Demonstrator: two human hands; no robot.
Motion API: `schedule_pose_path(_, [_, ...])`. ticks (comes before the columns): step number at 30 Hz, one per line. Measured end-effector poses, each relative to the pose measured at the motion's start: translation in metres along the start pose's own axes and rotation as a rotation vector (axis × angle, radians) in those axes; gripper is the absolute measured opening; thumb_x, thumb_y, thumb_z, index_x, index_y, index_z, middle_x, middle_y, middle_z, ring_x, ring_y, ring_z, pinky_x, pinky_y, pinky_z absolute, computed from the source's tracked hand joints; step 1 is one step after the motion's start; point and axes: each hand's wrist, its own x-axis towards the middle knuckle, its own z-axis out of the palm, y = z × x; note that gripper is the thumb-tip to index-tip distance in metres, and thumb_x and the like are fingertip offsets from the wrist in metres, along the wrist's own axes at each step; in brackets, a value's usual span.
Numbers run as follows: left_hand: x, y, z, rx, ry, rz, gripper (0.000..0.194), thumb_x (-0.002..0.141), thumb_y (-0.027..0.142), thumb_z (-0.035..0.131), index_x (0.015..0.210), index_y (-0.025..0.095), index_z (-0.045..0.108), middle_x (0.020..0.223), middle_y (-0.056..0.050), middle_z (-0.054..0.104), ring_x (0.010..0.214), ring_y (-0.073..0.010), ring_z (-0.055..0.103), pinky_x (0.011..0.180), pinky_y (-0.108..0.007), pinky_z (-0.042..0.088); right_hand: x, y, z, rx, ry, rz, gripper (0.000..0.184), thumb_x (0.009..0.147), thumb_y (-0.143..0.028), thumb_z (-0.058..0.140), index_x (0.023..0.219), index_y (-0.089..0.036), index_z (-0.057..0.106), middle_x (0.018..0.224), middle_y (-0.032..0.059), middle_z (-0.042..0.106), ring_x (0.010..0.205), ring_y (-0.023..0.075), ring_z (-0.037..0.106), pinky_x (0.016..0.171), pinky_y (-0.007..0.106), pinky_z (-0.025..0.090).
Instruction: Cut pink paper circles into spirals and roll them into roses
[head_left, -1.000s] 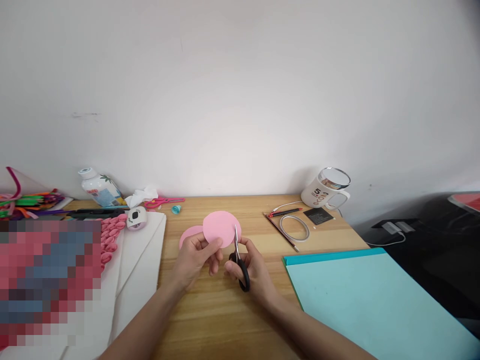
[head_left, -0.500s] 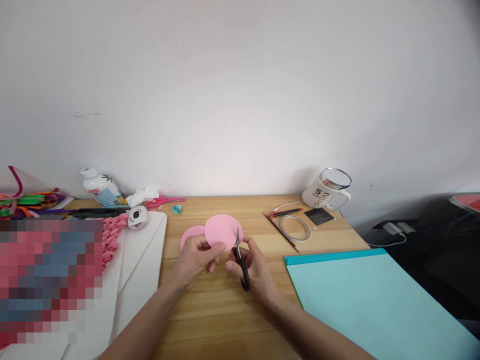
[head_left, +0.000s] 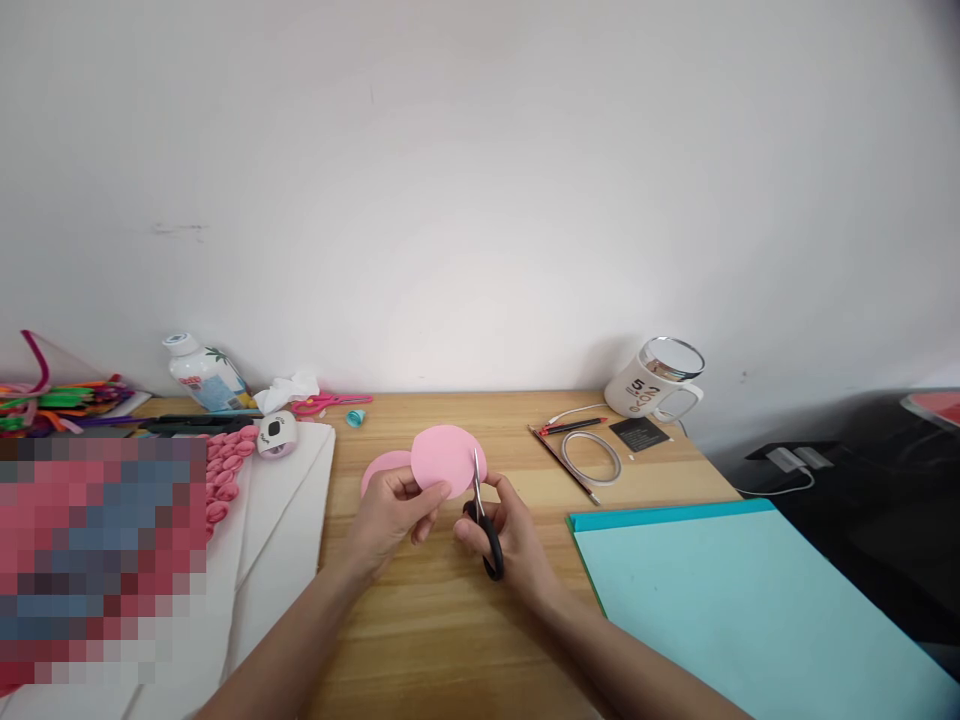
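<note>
Between the thumb and fingers of my left hand (head_left: pixel 394 515) is a round pink paper piece (head_left: pixel 446 458), held up over the table. My right hand (head_left: pixel 510 530) grips a pair of black-handled scissors (head_left: pixel 491 545), its fingers through the loops. The blades point up and overlap the right side of the paper, near its edge. Behind my left hand, a second pink paper circle (head_left: pixel 381 468) shows partly; my fingers and the held piece hide the rest of it.
On the wooden table (head_left: pixel 450 640) stands a white mug (head_left: pixel 637 385) at back right, near a coiled cable (head_left: pixel 592 458) and pencils (head_left: pixel 566 465). A light-blue folder (head_left: pixel 720 590) lies right. Pink scissors (head_left: pixel 330 403), a bottle (head_left: pixel 206 372) and white boards (head_left: pixel 289 540) are left.
The scissor blades have drawn slightly closer together at the paper's right side, and the handles have shifted slightly. Both hands keep nearly the same place.
</note>
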Motion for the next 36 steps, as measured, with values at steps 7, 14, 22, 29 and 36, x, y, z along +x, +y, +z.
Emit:
schedule_pose_path(7, [-0.0005, 0.002, 0.0, -0.069, -0.001, -0.009, 0.029, 0.066, 0.036, 0.071, 0.058, 0.014, 0.053, 0.047, 0.005, 0.053, 0.034, -0.0056, 0.044, 0.035, -0.018, 0.031, -0.0004, 0.0043, -0.0009, -0.049, 0.014, -0.021, 0.046, 0.072, -0.044, 0.066, 0.102, -0.023, 0.039, 0.051, -0.011, 0.043, 0.046, 0.0098, 0.038, 0.044, 0.02, 0.028])
schedule_pose_path(14, [-0.0017, 0.0012, 0.0005, -0.138, -0.041, -0.027, 0.028, 0.069, 0.039, 0.07, 0.067, 0.013, 0.057, 0.056, 0.0, 0.062, 0.037, -0.0095, 0.053, 0.035, -0.02, 0.039, -0.0016, 0.0016, 0.0013, -0.024, 0.01, 0.004, 0.052, 0.069, -0.05, 0.068, 0.101, -0.023, 0.038, 0.049, -0.0114, 0.043, 0.043, 0.0095, 0.037, 0.042, 0.02, 0.027])
schedule_pose_path(22, [-0.0012, 0.001, 0.0008, -0.065, -0.015, -0.026, 0.03, 0.068, 0.036, 0.07, 0.054, 0.012, 0.058, 0.048, 0.002, 0.055, 0.036, -0.0067, 0.047, 0.035, -0.019, 0.035, -0.0013, 0.0037, 0.0016, 0.0, -0.019, 0.018, 0.054, 0.067, -0.049, 0.071, 0.101, -0.023, 0.037, 0.051, -0.0117, 0.041, 0.045, 0.009, 0.035, 0.044, 0.02, 0.025])
schedule_pose_path(29, [-0.002, 0.0016, 0.0011, -0.026, -0.021, -0.039, 0.029, 0.067, 0.035, 0.07, 0.053, 0.014, 0.057, 0.04, 0.005, 0.048, 0.034, -0.0054, 0.04, 0.034, -0.018, 0.029, 0.0007, -0.0008, 0.0005, 0.049, -0.025, -0.009, 0.058, 0.061, -0.042, 0.077, 0.1, -0.024, 0.039, 0.061, -0.0083, 0.047, 0.053, 0.0107, 0.04, 0.051, 0.023, 0.029])
schedule_pose_path(36, [-0.0021, 0.0015, 0.0008, 0.006, -0.01, -0.015, 0.03, 0.067, 0.04, 0.069, 0.056, 0.014, 0.057, 0.043, 0.004, 0.049, 0.036, -0.0057, 0.039, 0.035, -0.018, 0.03, 0.0009, -0.0018, 0.001, 0.026, -0.024, 0.0, 0.054, 0.064, -0.048, 0.073, 0.098, -0.024, 0.038, 0.057, -0.0096, 0.042, 0.05, 0.0097, 0.036, 0.049, 0.023, 0.026])
